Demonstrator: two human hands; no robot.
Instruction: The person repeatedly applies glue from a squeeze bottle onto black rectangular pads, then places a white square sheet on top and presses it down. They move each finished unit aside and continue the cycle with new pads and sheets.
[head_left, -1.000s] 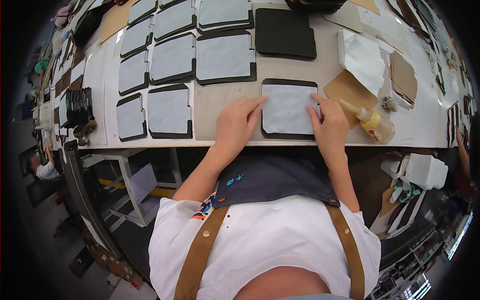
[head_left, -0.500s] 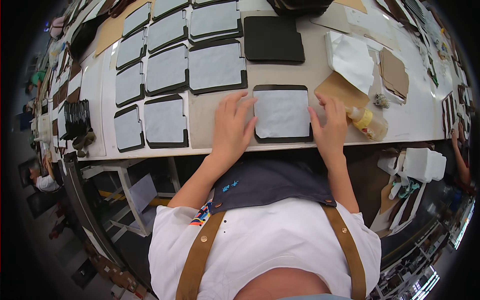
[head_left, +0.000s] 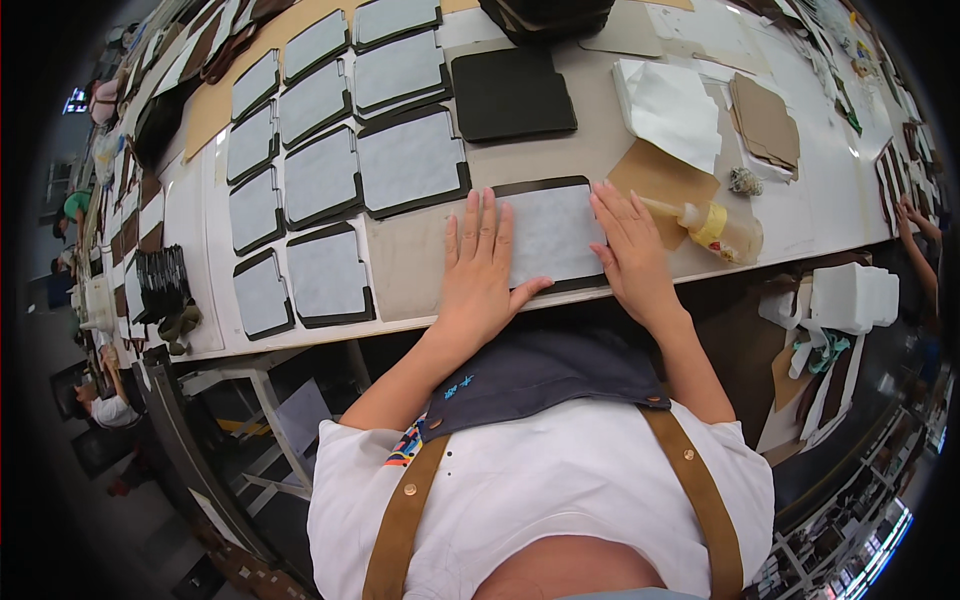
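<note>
In front of me at the table's near edge lies a black panel with a light grey sheet (head_left: 553, 232) on it, black showing along its top and bottom. My left hand (head_left: 484, 250) rests flat over its left side, fingers stretched away from me and thumb toward the middle. At the opposite side, my right hand (head_left: 632, 245) lies along the right edge with fingers extended, partly over the sheet. Both hands are open and grip nothing. Just right of my right hand, a yellowish squeeze bottle (head_left: 728, 232) lies on its side, its nozzle pointing at my fingers.
Rows of similar grey-faced black panels (head_left: 413, 160) cover the left of the table. A stack of plain black panels (head_left: 513, 94) sits beyond my hands. To the right are white sheets (head_left: 668, 112), brown card (head_left: 660, 185), tan pieces (head_left: 765, 122) and a small clump (head_left: 744, 181).
Both hands have come down from beside the panel to lie flat on its left and right sides. The view has shifted and turned slightly.
</note>
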